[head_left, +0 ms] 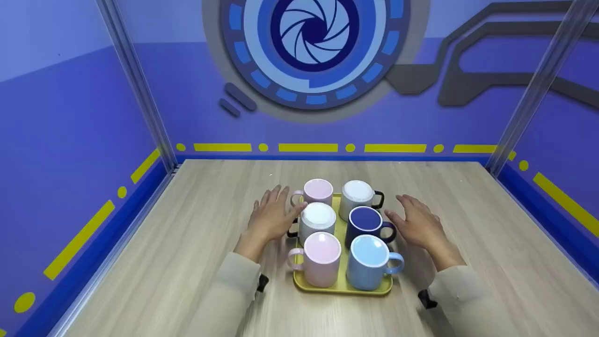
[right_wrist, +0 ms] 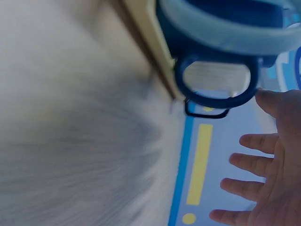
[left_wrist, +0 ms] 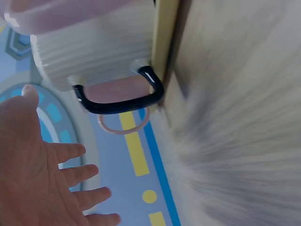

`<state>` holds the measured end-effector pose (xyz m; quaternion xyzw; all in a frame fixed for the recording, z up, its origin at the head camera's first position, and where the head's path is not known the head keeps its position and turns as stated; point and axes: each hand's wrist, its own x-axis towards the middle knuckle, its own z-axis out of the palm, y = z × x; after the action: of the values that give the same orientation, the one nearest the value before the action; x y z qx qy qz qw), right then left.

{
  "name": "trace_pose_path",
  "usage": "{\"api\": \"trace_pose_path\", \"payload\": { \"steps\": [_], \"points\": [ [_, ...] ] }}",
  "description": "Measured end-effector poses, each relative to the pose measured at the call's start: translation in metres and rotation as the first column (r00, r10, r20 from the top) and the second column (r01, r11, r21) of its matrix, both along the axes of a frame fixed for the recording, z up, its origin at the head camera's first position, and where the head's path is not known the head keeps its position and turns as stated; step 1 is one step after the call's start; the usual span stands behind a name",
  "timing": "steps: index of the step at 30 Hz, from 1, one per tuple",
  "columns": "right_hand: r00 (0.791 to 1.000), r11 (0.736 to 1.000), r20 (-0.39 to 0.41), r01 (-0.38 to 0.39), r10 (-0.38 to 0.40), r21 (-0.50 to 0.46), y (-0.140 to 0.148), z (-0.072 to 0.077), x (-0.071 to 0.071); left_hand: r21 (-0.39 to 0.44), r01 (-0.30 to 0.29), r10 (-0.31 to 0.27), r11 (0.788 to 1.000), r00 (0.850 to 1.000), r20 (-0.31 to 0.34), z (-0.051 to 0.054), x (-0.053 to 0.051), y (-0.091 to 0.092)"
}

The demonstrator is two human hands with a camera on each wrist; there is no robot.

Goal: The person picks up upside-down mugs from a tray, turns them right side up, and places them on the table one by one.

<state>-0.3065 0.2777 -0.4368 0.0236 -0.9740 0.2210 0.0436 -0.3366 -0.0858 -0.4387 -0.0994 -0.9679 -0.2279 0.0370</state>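
L hand (head_left: 271,217) & R hand (head_left: 421,227) well apart, one each side of the yellow tray (head_left: 342,283); fingers straight & spread, thumbs twd mugs; 1 tray, on tabletop (head_left: 210,201) btwn hands; 6 mugs on it, 2 cols of 3: 2 pink mugs (head_left: 321,262), 2 white mugs (head_left: 317,220) w/ blk handles, 1 navy mug (head_left: 362,229), 1 lt blue mug (head_left: 366,267); L thumb just beside nearer white mug, can't tell if touching
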Motion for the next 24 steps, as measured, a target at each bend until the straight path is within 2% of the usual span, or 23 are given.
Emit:
{"api": "trace_pose_path", "payload": {
  "steps": [5, 14, 18, 24],
  "points": [
    [0.997, 0.997, -0.058, -0.057, 0.054, -0.045, -0.006, 0.004, 0.015, 0.031, 0.057, -0.056, 0.998, 0.998, -0.022, 0.005, 0.017, -0.003],
    [0.977, 0.982, -0.139, -0.172, 0.160, -0.075, -0.027, 0.014, 0.036, 0.002, 0.150, -0.150, 0.989, 0.986, -0.068, 0.020, 0.046, -0.003],
    [0.958, 0.970, -0.195, -0.230, 0.211, -0.079, -0.041, 0.017, 0.043, 0.006, 0.179, -0.178, 0.984, 0.981, -0.077, 0.023, 0.058, -0.003],
    [0.911, 0.940, -0.258, -0.341, 0.323, -0.029, -0.062, 0.018, 0.055, 0.016, 0.207, -0.203, 0.978, 0.971, -0.126, 0.020, 0.075, -0.005]
  ]
}}
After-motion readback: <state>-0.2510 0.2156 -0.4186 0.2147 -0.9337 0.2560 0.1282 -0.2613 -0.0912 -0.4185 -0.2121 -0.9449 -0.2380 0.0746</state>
